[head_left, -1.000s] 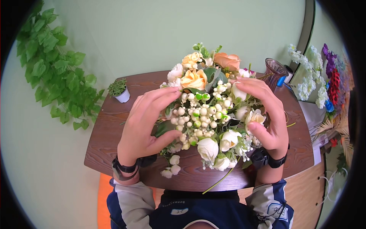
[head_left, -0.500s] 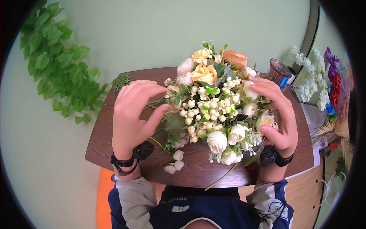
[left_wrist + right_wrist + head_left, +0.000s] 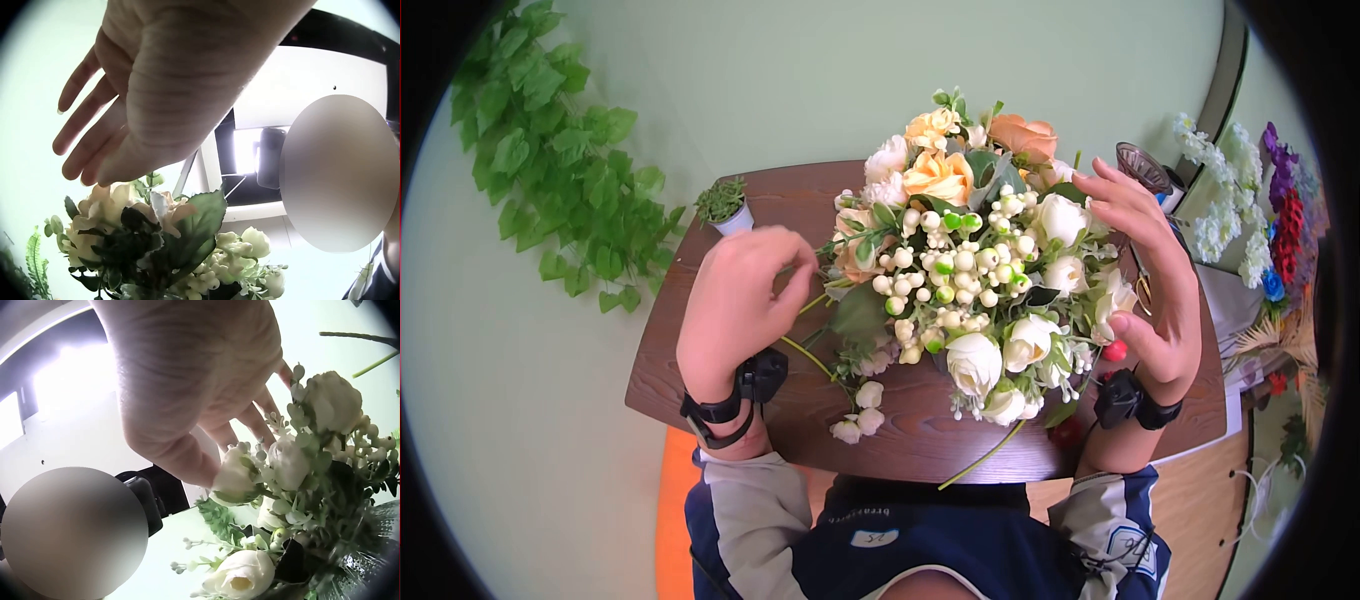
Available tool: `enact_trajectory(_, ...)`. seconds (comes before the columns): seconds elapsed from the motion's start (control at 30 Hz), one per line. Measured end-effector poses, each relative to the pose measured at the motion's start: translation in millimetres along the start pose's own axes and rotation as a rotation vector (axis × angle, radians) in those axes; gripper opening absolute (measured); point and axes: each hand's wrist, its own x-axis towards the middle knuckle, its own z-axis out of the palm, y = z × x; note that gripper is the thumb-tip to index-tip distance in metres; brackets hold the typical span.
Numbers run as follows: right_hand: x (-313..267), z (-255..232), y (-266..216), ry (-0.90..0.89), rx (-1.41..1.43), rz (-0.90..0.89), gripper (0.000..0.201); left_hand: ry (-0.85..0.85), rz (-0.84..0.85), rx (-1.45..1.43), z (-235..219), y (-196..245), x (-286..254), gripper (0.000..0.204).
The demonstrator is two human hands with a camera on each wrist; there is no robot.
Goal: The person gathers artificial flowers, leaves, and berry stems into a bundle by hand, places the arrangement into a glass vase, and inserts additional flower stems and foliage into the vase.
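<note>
A full flower arrangement (image 3: 960,265) of white roses, peach and yellow-orange blooms and cream berries stands mid-table. Its glass vase (image 3: 356,572) shows under the leaves in the right wrist view. To the left of the bouquet is my left hand (image 3: 745,295), fingers loosely bent and holding nothing, the fingertips near the outer leaves. My right hand (image 3: 1155,270) curves around the bouquet's right side with fingers spread. Its thumb (image 3: 190,462) lies right at a white rose (image 3: 234,478) in the right wrist view.
Loose white blossoms (image 3: 858,412) and a cut green stem (image 3: 980,455) lie at the table's (image 3: 690,365) front. A small potted plant (image 3: 725,205) sits back left, a purplish glass vase (image 3: 1145,168) back right. Ivy (image 3: 550,150) hangs left; colourful flowers (image 3: 1285,225) stand right.
My left hand has drawn back leftward from the bouquet and its fingers have bent more. My right hand has shifted outward to the right, its fingers lifting off the blooms.
</note>
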Motion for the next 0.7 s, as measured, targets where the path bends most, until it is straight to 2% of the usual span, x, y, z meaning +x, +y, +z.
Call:
enact_trajectory(0.03,0,0,-1,-0.004,0.007,-0.001,0.064,-0.174,-0.131,-0.031,-1,-5,-5,0.010)
enact_trajectory(0.07,1,1,-2,-0.013,0.000,-0.002,0.064,-0.175,-0.139,-0.027,0,-12,-9,0.010)
enact_trajectory(0.13,2,0,-4,-0.023,0.000,-0.008,0.064,-0.475,-0.281,-0.037,6,-30,-16,0.012)
enact_trajectory(0.17,1,-1,-5,-0.027,-0.019,-0.004,0.064,-0.523,-0.363,-0.022,8,-37,-17,0.018)
enact_trajectory(0.27,0,-2,-8,-0.029,-0.040,0.007,0.064,-0.616,-0.435,0.120,35,-74,-38,0.023)
enact_trajectory(0.33,1,-5,-9,-0.025,-0.048,0.016,0.064,-0.686,-0.301,0.149,53,-95,-60,0.026)
enact_trajectory(0.4,0,-5,-9,-0.024,-0.053,0.018,0.063,-0.719,-0.301,-0.024,64,-91,-73,0.024)
enact_trajectory(0.53,0,-6,-10,-0.013,-0.048,0.055,0.063,-0.801,-0.216,-0.010,70,-90,-85,0.020)
enact_trajectory(0.6,-1,-7,-10,-0.012,-0.035,0.031,0.064,-0.728,-0.083,-0.002,71,-91,-86,0.016)
enact_trajectory(0.7,-5,-13,-10,0.002,-0.057,0.033,0.066,-0.717,0.003,0.072,67,-79,-87,0.012)
